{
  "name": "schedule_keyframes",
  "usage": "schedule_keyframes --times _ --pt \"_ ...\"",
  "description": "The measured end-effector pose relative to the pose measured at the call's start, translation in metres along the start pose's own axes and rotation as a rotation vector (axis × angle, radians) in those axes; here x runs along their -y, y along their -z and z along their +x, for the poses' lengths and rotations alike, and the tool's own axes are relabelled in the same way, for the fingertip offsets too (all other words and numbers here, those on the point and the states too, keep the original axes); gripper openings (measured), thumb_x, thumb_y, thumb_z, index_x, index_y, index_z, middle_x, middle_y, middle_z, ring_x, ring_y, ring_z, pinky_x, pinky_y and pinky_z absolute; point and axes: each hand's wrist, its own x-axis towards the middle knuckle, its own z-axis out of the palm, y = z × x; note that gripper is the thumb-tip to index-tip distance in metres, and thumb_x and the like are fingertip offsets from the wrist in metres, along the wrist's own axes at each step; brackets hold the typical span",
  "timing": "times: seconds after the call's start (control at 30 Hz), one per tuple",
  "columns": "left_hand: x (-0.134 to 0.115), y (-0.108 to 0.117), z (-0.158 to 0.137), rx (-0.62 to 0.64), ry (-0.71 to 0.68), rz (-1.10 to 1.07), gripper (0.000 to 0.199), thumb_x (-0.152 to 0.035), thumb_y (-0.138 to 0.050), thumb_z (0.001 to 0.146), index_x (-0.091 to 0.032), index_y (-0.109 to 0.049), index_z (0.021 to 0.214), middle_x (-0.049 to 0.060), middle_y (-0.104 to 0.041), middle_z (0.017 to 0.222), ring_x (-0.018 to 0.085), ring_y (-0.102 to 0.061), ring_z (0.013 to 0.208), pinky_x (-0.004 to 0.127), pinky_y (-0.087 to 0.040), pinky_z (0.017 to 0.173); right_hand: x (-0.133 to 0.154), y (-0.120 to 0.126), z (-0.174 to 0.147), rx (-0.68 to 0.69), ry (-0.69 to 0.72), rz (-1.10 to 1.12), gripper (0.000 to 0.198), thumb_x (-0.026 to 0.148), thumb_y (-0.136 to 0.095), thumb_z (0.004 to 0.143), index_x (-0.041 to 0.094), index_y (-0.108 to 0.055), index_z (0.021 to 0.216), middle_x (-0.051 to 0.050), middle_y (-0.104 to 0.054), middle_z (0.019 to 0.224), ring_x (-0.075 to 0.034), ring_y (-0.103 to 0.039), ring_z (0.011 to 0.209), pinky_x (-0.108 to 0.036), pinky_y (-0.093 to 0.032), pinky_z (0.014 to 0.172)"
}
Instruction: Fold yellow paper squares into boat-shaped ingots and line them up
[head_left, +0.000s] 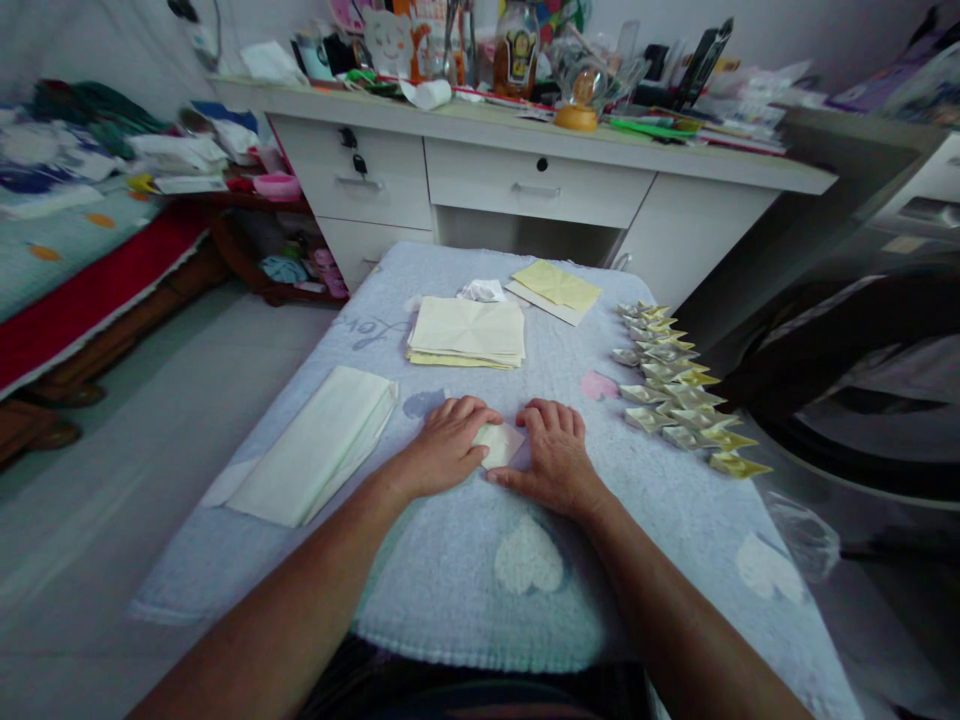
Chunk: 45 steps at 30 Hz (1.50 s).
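A small piece of folded pale paper [500, 446] lies flat on the cloth-covered table between my hands. My left hand [452, 446] is on its left side, with thumb and forefinger pressing its edge. Palm down on the right, my right hand [556, 458] has its thumb and forefinger apart around the paper's right corner; whether they touch it I cannot tell. Beyond the hands is a stack of creased cream and yellow sheets [469, 328]. Several folded paper boats [679, 395] stand in rows at the right edge.
A thick folded pale bundle [319, 445] lies left of my hands. Yellow and white sheets [556, 288] and a crumpled white paper [482, 291] are at the back. A cluttered white desk [465, 120] stands behind the table. A clear plastic bag [806, 540] hangs at the right.
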Motion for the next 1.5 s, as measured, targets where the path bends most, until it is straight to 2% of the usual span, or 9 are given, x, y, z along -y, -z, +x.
schedule_keyframes --times 0.17,0.23,0.5,0.77,0.97,1.07,1.2,1.37,1.5 --pt "-0.002 -0.003 -0.002 -0.057 -0.002 0.014 0.036 -0.030 -0.058 0.084 -0.025 -0.052 0.120 0.004 -0.052 0.121 0.026 -0.046 0.114 0.044 -0.037 0.099 0.001 0.001 0.005 -0.004 -0.106 0.045 0.032 0.051 -0.046 0.093 0.023 -0.058 0.106 -0.008 -0.055 0.118 -0.026 -0.046 0.109 -0.044 -0.032 0.097" --pt "-0.002 -0.005 -0.003 -0.077 -0.012 0.022 0.042 -0.032 -0.064 0.081 -0.025 -0.052 0.120 0.004 -0.052 0.121 0.026 -0.046 0.114 0.043 -0.037 0.099 0.003 0.000 0.008 -0.021 -0.154 0.030 0.025 0.043 -0.047 0.094 0.023 -0.059 0.103 -0.007 -0.056 0.116 -0.026 -0.046 0.107 -0.043 -0.033 0.095" --pt "0.001 -0.009 -0.004 -0.106 -0.045 0.005 0.045 -0.032 -0.069 0.077 -0.026 -0.054 0.119 0.003 -0.054 0.120 0.025 -0.047 0.112 0.040 -0.036 0.099 0.009 -0.008 0.015 -0.075 -0.231 -0.108 0.026 0.046 -0.052 0.090 0.021 -0.057 0.098 -0.009 -0.055 0.106 -0.027 -0.045 0.099 -0.043 -0.033 0.086" --pt "0.002 -0.007 -0.004 -0.116 -0.046 -0.021 0.049 -0.032 -0.072 0.075 -0.025 -0.056 0.121 0.004 -0.055 0.120 0.026 -0.048 0.112 0.041 -0.038 0.098 0.006 -0.009 0.012 -0.100 -0.219 -0.104 0.019 0.034 -0.053 0.089 0.022 -0.056 0.103 -0.011 -0.055 0.109 -0.030 -0.045 0.099 -0.045 -0.032 0.085" --pt "0.003 -0.002 -0.001 -0.130 -0.034 -0.123 0.032 -0.019 -0.064 0.079 -0.021 -0.062 0.111 0.005 -0.059 0.111 0.023 -0.052 0.109 0.040 -0.040 0.099 0.002 -0.006 0.010 -0.102 -0.197 -0.015 0.012 0.025 -0.051 0.089 0.020 -0.057 0.098 -0.010 -0.056 0.105 -0.027 -0.045 0.099 -0.042 -0.033 0.087" --pt "0.003 0.000 0.002 -0.196 0.007 -0.180 0.028 -0.013 -0.059 0.079 -0.019 -0.062 0.106 0.005 -0.060 0.108 0.022 -0.053 0.107 0.038 -0.042 0.098 0.002 -0.004 0.009 -0.100 -0.140 0.039 0.014 0.031 -0.053 0.090 0.020 -0.058 0.097 -0.009 -0.055 0.106 -0.027 -0.044 0.101 -0.042 -0.033 0.091" --pt "0.006 -0.002 0.002 -0.287 0.110 -0.118 0.033 -0.020 -0.063 0.078 -0.019 -0.060 0.111 0.007 -0.057 0.113 0.025 -0.049 0.112 0.042 -0.039 0.100 0.003 -0.002 0.008 -0.063 -0.099 0.044 0.024 0.040 -0.059 0.086 0.019 -0.059 0.098 -0.010 -0.055 0.108 -0.028 -0.044 0.102 -0.044 -0.033 0.091" --pt "0.007 -0.007 0.002 -0.266 0.179 -0.046 0.031 -0.037 -0.067 0.078 -0.023 -0.063 0.105 0.005 -0.055 0.117 0.028 -0.045 0.113 0.046 -0.037 0.099 0.002 -0.002 0.009 -0.047 -0.081 0.118 0.017 0.033 -0.063 0.082 0.020 -0.059 0.093 -0.008 -0.056 0.106 -0.026 -0.045 0.101 -0.042 -0.033 0.090" --pt "0.005 -0.007 0.002 -0.276 0.183 -0.094 0.022 -0.033 -0.068 0.076 -0.023 -0.061 0.095 0.004 -0.057 0.114 0.027 -0.045 0.112 0.044 -0.037 0.097 0.001 0.001 0.010 -0.053 -0.072 0.212 0.010 0.028 -0.061 0.083 0.020 -0.057 0.087 -0.006 -0.057 0.102 -0.024 -0.047 0.099 -0.038 -0.034 0.089"
